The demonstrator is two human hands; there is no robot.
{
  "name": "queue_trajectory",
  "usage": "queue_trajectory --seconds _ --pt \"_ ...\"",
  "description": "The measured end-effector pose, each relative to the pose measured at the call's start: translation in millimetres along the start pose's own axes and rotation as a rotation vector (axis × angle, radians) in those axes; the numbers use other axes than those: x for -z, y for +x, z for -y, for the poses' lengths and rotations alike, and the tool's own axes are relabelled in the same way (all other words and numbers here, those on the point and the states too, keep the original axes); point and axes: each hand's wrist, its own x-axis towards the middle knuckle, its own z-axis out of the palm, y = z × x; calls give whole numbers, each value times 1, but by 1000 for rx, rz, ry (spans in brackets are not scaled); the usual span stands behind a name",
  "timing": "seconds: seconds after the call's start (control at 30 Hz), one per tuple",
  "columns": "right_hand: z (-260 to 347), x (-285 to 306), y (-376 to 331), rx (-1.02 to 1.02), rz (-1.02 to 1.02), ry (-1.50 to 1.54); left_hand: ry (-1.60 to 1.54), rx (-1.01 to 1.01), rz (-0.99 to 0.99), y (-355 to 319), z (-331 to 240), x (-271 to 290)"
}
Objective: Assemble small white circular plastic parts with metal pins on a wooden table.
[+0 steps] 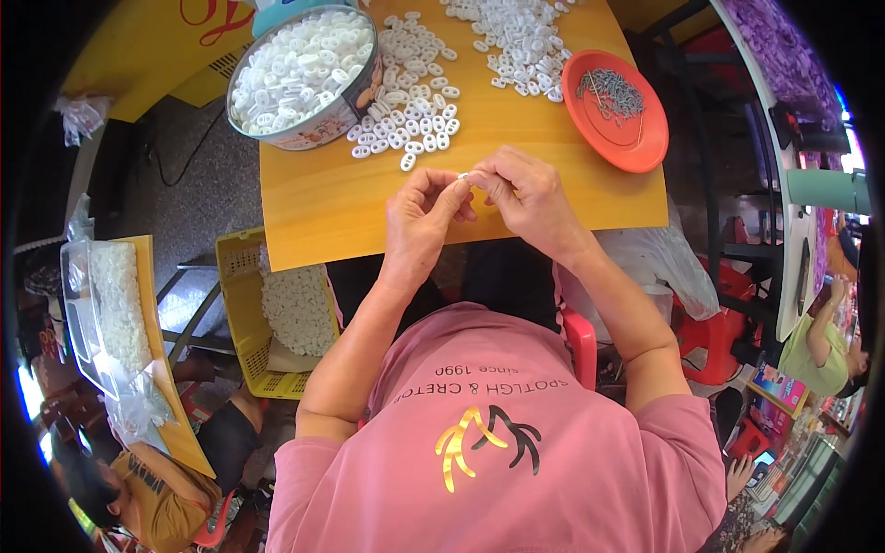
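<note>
Near the front of the table, my two hands meet fingertip to fingertip. My left hand (421, 217) pinches a small white plastic piece (464, 176) between thumb and fingers. My right hand (533, 198) is closed in a pinch right against it; what its fingertips hold is too small to make out. Just beyond lie loose white oval pieces with two holes (407, 161), spread up to a round tin (313, 134) heaped with the same pieces. To the right, a red plate (590, 138) carries many small grey metal parts (613, 95) and a thin stick.
Another pile of white pieces (521, 41) covers the far middle of the table (350, 217). Below its left edge stands a yellow crate (241, 304) with more white pieces. A clear plastic bag (659, 263) hangs at the right. Other people sit at lower left and far right.
</note>
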Motion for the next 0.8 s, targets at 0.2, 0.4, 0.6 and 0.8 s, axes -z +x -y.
queue_trajectory --seconds 0.2,0.4,0.6,0.8 --pt "-9 5 12 -118 37 57 -126 -24 -55 -8 1 11" --pt "-21 -8 26 127 9 -164 -176 -45 -154 -29 -6 32" --pt "-11 -35 42 277 124 -338 -218 -36 -199 -37 -9 42" --pt "-13 -42 55 328 273 -504 -237 -38 -207 -37 -10 42"
